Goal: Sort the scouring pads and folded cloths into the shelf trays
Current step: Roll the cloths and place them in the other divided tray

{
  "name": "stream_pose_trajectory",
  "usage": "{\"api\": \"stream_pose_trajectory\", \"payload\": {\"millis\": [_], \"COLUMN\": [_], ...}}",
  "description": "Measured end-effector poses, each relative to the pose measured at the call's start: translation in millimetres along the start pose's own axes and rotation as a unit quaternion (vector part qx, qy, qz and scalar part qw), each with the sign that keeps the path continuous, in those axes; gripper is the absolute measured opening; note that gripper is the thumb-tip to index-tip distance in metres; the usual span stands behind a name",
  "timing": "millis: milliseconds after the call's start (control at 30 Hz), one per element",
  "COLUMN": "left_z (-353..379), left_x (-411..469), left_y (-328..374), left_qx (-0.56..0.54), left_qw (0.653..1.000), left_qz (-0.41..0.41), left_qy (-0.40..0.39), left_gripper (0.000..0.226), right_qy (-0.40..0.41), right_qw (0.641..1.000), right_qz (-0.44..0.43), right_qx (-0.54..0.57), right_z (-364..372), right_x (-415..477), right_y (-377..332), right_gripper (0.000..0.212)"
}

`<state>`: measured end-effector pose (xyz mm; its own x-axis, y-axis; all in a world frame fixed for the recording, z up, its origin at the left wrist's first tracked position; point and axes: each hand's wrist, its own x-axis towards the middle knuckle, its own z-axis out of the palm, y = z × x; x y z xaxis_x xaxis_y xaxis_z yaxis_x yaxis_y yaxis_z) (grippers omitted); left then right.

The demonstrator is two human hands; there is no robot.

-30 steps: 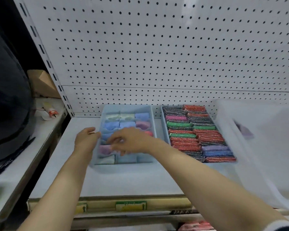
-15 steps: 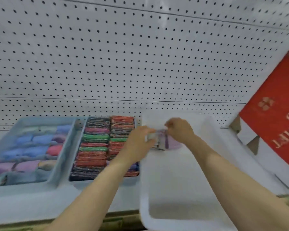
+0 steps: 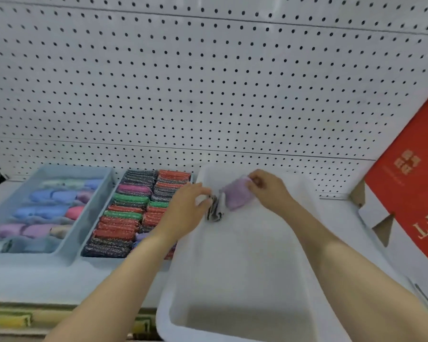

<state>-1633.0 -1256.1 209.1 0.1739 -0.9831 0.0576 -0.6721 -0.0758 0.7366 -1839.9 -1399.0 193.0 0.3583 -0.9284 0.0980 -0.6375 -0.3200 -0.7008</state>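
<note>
- Head view shows you a white pegboard wall (image 3: 208,82) filling the frame from 9 through 12 to 2 o'clock, above a pale shelf (image 3: 35,280).
- Your biggest container is the white bin (image 3: 245,267), running from the centre down to 6 o'clock. It holds only two pieces, both at its far end, and both your hands are there.
- At 3 o'clock a red carton (image 3: 410,193) leans against the wall, just right of the bin.
- At 9 o'clock sits the left blue tray (image 3: 101,193), holding rows of folded cloths (image 3: 42,211) in blue, purple, pink and pale green.
- Between that tray and the bin stands the right blue tray (image 3: 104,259), packed with scouring pads (image 3: 126,218) on edge in red, green, pink and dark glitter. Your left forearm crosses its near corner.
- Your left hand (image 3: 183,213) reaches over the bin's left rim with its fingers curled onto the dark striped piece (image 3: 214,211), which lies at 4 o'clock from the fingertips. Blur hides whether it is pad or cloth.
- Your right hand (image 3: 269,191) pinches the purple folded cloth (image 3: 237,196) by its right edge, so the cloth hangs at 8 o'clock from your fingertips, touching the striped piece.
</note>
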Motion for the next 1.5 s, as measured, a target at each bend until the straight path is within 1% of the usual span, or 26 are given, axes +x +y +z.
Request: {"api": "stream_pose_trajectory", "payload": {"millis": [67,133,233,367,500,533,600,633,667,733,767,900,1033,1100,1167,1300,1367,1433,1467,1500], "left_z": [-15.7,-34.4,-57.6,-68.2,-75.2,-77.9,-83.0,-85.2,-87.4,-91.4,-93.0,-99.0,-102.7,-103.9,-105.1,-107.8,-109.5,-109.2,-107.3,-104.5], "left_x": [8.9,19.8,31.7,40.1,43.6,44.1,45.3,46.0,46.5,49.2,50.8,52.9,52.7,52.9,52.7,51.8,50.9,47.6,45.0,42.8], "left_y": [20.0,45.0,80.1,99.2,96.2,95.2,94.7,94.5,93.5,88.0,84.2,69.7,66.0,64.2,62.5,62.5,62.3,60.5,58.2,55.6], "left_qx": [-0.060,-0.118,-0.201,-0.250,-0.285,-0.294,-0.329,-0.361,-0.396,-0.436,-0.439,-0.457,-0.480,-0.482,-0.476,-0.459,-0.447,-0.453,-0.457,-0.459], "left_qw": [0.998,0.993,0.979,0.967,0.957,0.954,0.943,0.932,0.918,0.900,0.898,0.888,0.876,0.875,0.879,0.887,0.893,0.887,0.884,0.882], "left_qz": [0.003,0.015,0.031,0.053,0.050,0.047,0.034,0.021,0.007,-0.007,-0.008,-0.021,-0.028,-0.022,-0.012,-0.007,-0.036,-0.084,-0.097,-0.101], "left_qy": [0.022,0.023,0.012,0.012,-0.029,-0.038,-0.036,-0.028,-0.017,0.015,0.029,0.044,0.037,0.035,0.032,0.045,0.039,-0.007,-0.028,-0.034], "left_gripper": [0.034,0.036,0.034,0.023,0.032,0.030,0.021,0.019,0.018,0.017,0.017,0.010,0.006,0.008,0.012,0.021,0.026,0.033,0.035,0.038], "right_qy": [-0.029,-0.056,-0.073,-0.046,-0.021,-0.006,0.014,-0.003,-0.042,-0.113,-0.124,-0.081,-0.090,-0.102,-0.113,-0.119,-0.103,-0.064,-0.044,-0.025], "right_qw": [0.993,0.980,0.970,0.971,0.968,0.964,0.940,0.925,0.912,0.911,0.914,0.901,0.911,0.915,0.910,0.909,0.905,0.897,0.899,0.907], "right_qz": [-0.038,-0.082,-0.125,-0.150,-0.139,-0.130,-0.083,-0.054,-0.030,-0.010,-0.008,0.013,0.006,0.000,-0.001,0.016,0.021,0.029,0.033,0.036], "right_qx": [0.111,0.171,0.193,0.182,0.207,0.233,0.331,0.377,0.406,0.396,0.387,0.426,0.402,0.390,0.399,0.399,0.412,0.435,0.435,0.418], "right_z": [-30.3,-57.2,-79.9,-85.5,-82.2,-79.6,-71.5,-65.8,-57.8,-37.7,-28.2,-13.7,-14.1,-14.7,-15.5,-13.3,-10.1,-9.8,-11.4,-13.2], "right_x": [1.0,-4.0,-13.3,-19.7,-25.2,-26.1,-27.8,-29.0,-31.3,-37.5,-39.5,-39.7,-36.2,-36.8,-38.2,-38.9,-37.8,-36.8,-35.9,-35.1], "right_y": [-26.6,-54.5,-93.5,-123.6,-137.7,-140.5,-144.0,-144.2,-143.6,-141.3,-140.2,-141.0,-143.4,-147.3,-153.0,-163.8,-164.6,-164.3,-164.2,-164.3], "right_gripper": [0.008,0.013,0.017,0.017,0.019,0.021,0.027,0.033,0.039,0.039,0.036,0.031,0.031,0.031,0.030,0.029,0.027,0.027,0.027,0.030]}}
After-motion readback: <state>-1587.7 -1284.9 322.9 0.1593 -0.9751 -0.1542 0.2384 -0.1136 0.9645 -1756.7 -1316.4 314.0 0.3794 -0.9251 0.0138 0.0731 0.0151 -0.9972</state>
